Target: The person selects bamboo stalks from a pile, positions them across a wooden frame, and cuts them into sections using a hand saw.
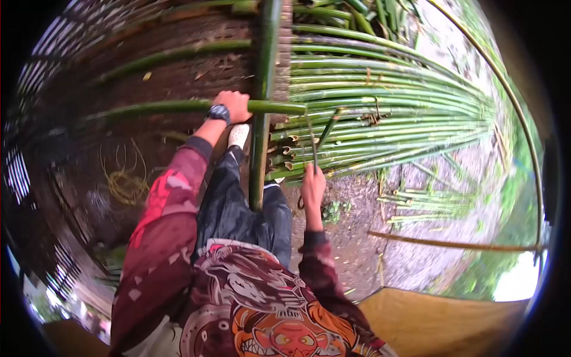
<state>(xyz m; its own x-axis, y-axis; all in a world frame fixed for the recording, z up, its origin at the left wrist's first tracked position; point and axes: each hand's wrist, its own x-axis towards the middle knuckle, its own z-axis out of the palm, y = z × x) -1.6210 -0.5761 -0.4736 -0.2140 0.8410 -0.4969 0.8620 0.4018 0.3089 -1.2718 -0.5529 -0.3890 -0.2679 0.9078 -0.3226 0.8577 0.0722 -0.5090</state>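
My left hand (233, 106), with a watch at its wrist, is wrapped round a green bamboo pole (276, 107). That pole lies across a thick bamboo beam (260, 143), its cut end sticking out to the right. My right hand (313, 187) is closed on the handle of a thin-bladed saw (314, 146), whose blade points up toward the pole's end. Just right of the blade, a short piece of bamboo (329, 128) slants over the stacked poles. Part of the saw's handle is hidden in my fingers.
A large stack of green bamboo poles (392, 98) spreads to the right, with shorter pieces (428, 203) on the ground below it. My white shoe (238, 136) is beside the beam. Coiled cord (128, 184) lies at left; a tan tarp (440, 318) hangs lower right.
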